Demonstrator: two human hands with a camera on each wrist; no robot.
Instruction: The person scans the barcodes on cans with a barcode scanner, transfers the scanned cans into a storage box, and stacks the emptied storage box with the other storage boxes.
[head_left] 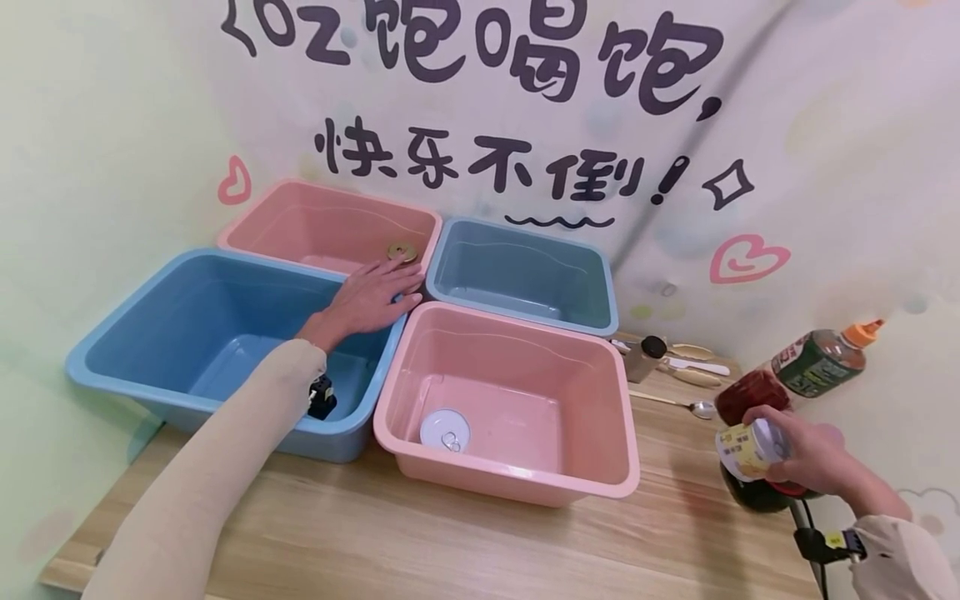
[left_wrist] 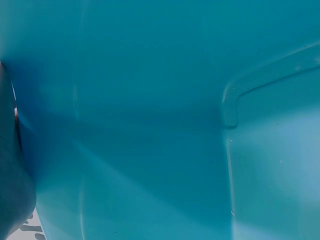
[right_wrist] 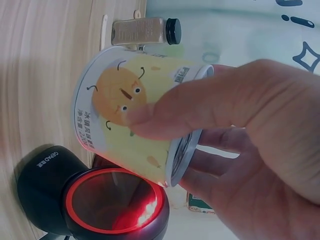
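Observation:
My right hand (head_left: 813,454) grips a yellow-and-white food can (right_wrist: 130,110) with a cartoon fruit on its label, thumb on one side and fingers on the other. The can is tilted above a black scanner (right_wrist: 115,200) with a glowing red ring. My left hand (head_left: 375,296) lies palm down over the rims between the front blue bin (head_left: 187,400) and the back pink bin (head_left: 330,196), fingers extended. Just beyond its fingertips is a gold-topped can (head_left: 402,252); whether they touch is unclear. The left wrist view shows mostly blue bin wall (left_wrist: 150,125).
A white-lidded can (head_left: 445,431) stands in the front pink bin (head_left: 517,483). The smaller blue bin (head_left: 525,237) is behind it. To the right are a black-capped jar (head_left: 645,358), a spoon (head_left: 701,409), other cutlery and an orange-capped sauce bottle (head_left: 821,362).

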